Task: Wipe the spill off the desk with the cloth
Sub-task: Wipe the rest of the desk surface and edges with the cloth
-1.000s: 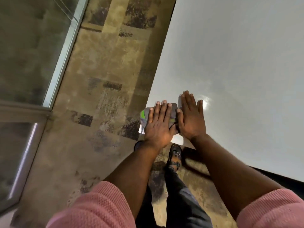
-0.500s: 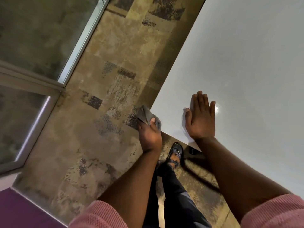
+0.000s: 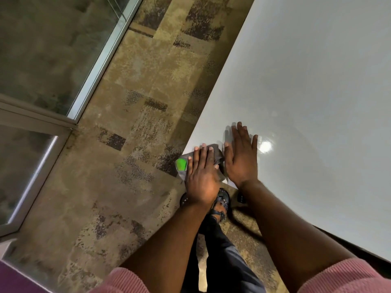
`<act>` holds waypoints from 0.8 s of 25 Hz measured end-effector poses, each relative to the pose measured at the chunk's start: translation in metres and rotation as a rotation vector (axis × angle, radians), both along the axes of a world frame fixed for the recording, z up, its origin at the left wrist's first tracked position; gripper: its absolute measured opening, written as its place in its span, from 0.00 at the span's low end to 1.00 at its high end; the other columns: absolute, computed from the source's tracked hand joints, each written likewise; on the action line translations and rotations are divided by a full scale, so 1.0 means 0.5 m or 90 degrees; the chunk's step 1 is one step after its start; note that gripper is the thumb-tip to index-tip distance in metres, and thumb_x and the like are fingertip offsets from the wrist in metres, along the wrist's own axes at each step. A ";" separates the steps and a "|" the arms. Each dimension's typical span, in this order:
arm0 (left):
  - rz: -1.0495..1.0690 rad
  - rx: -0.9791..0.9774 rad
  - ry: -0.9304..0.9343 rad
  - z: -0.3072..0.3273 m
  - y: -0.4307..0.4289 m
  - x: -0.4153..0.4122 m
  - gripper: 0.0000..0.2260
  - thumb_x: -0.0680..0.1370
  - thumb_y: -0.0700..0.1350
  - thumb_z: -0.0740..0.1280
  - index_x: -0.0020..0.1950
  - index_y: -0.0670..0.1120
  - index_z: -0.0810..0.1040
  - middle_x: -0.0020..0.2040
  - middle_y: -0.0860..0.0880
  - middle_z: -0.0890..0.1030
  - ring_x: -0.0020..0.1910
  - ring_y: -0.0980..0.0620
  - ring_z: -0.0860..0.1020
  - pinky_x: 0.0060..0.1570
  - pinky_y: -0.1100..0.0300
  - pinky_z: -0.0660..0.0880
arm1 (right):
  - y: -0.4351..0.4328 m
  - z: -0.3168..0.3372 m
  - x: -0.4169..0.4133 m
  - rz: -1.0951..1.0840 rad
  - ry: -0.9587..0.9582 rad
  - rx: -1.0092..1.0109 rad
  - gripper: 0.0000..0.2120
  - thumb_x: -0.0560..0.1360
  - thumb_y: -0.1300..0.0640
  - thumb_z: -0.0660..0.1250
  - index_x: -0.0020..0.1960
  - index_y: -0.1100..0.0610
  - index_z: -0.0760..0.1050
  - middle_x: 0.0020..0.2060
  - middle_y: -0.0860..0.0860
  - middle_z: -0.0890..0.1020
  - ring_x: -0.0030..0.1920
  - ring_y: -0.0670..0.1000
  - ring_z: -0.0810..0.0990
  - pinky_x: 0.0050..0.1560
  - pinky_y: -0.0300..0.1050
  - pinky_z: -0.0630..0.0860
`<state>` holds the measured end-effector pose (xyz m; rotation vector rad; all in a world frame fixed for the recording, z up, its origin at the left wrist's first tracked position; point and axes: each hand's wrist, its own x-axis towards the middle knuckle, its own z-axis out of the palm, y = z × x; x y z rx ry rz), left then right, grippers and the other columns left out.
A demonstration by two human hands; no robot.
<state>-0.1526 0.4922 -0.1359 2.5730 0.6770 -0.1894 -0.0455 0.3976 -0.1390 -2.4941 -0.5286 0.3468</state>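
While L hand (image 3: 201, 178) flattens cloth (image 3: 213, 152) at desk (image 3: 306, 102) corner, R hand (image 3: 241, 159) lies spread beside.

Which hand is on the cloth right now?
The left hand, flat on the grey cloth at the desk corner; the right hand rests on bare desk beside it.

cloth (image 3: 213, 154) on desk (image 3: 306, 102) corner, left hand (image 3: 202, 176) atop, right hand (image 3: 241, 159) beside

Pink ribbed sleeves (image 3: 347, 278), dark trousers (image 3: 226, 263), black strappy sandal (image 3: 222, 203)
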 end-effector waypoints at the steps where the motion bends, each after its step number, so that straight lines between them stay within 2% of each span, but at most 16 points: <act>1: -0.048 0.026 0.050 0.000 0.004 -0.002 0.29 0.84 0.53 0.51 0.85 0.46 0.51 0.85 0.46 0.48 0.84 0.47 0.42 0.83 0.45 0.44 | 0.002 0.007 -0.004 0.011 0.006 0.006 0.31 0.86 0.42 0.45 0.84 0.56 0.59 0.84 0.54 0.60 0.85 0.52 0.52 0.84 0.54 0.41; 3: -0.092 0.064 0.094 0.005 0.016 -0.023 0.34 0.82 0.59 0.45 0.85 0.46 0.45 0.85 0.46 0.43 0.84 0.48 0.38 0.82 0.46 0.38 | 0.003 0.017 -0.015 0.066 0.001 -0.003 0.28 0.87 0.44 0.46 0.83 0.54 0.62 0.82 0.53 0.64 0.84 0.52 0.54 0.84 0.51 0.40; 5: -0.098 0.059 0.074 0.013 0.031 -0.050 0.33 0.82 0.60 0.43 0.85 0.46 0.48 0.85 0.46 0.45 0.84 0.49 0.40 0.82 0.46 0.37 | 0.008 0.025 -0.031 0.128 -0.020 -0.017 0.24 0.87 0.48 0.50 0.80 0.55 0.68 0.79 0.54 0.70 0.83 0.54 0.60 0.84 0.52 0.42; 8: -0.031 0.057 0.039 0.021 0.071 -0.071 0.27 0.85 0.53 0.48 0.83 0.46 0.59 0.84 0.47 0.58 0.84 0.48 0.52 0.82 0.44 0.46 | 0.023 0.033 -0.054 0.188 -0.029 -0.042 0.20 0.87 0.52 0.57 0.76 0.56 0.74 0.76 0.54 0.75 0.81 0.57 0.64 0.83 0.58 0.47; 11: 0.028 0.072 0.063 0.027 0.123 -0.056 0.20 0.85 0.47 0.57 0.78 0.48 0.70 0.78 0.48 0.72 0.79 0.46 0.66 0.78 0.41 0.57 | 0.038 0.037 -0.060 0.227 -0.013 -0.093 0.22 0.86 0.54 0.59 0.79 0.53 0.69 0.79 0.52 0.70 0.83 0.56 0.60 0.82 0.58 0.42; 14: 0.006 0.076 0.071 0.034 0.151 -0.042 0.19 0.84 0.46 0.60 0.76 0.48 0.73 0.72 0.48 0.77 0.72 0.46 0.72 0.74 0.43 0.61 | 0.052 0.044 -0.050 0.227 -0.022 -0.133 0.25 0.85 0.53 0.60 0.81 0.52 0.66 0.79 0.52 0.70 0.83 0.56 0.58 0.82 0.60 0.40; 17: -0.031 0.088 0.101 0.041 0.162 -0.040 0.18 0.84 0.49 0.61 0.74 0.47 0.74 0.70 0.46 0.77 0.71 0.44 0.72 0.72 0.44 0.63 | 0.052 0.054 -0.045 0.234 -0.039 -0.213 0.26 0.80 0.51 0.66 0.78 0.51 0.70 0.71 0.54 0.77 0.78 0.58 0.66 0.81 0.61 0.48; 20: -0.075 0.120 0.122 0.049 0.174 -0.045 0.15 0.83 0.50 0.62 0.67 0.48 0.77 0.66 0.46 0.77 0.67 0.44 0.73 0.68 0.45 0.66 | 0.044 0.070 -0.058 0.219 -0.068 -0.244 0.22 0.73 0.48 0.72 0.66 0.51 0.81 0.61 0.53 0.81 0.67 0.59 0.76 0.76 0.58 0.58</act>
